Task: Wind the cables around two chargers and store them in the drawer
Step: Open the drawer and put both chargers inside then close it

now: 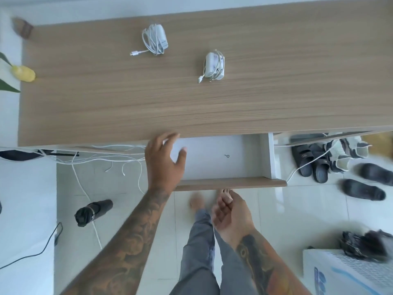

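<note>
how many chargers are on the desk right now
2, both with cables wound: one charger towards the far edge of the desk, the other charger nearer and to its right. The open drawer holds neither.

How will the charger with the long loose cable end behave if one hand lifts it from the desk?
The left charger looks small and probably light. Its coils sit slack, so they may slip off the block when lifted. The free plug end will likely dangle and could catch on the drawer front.
</note>
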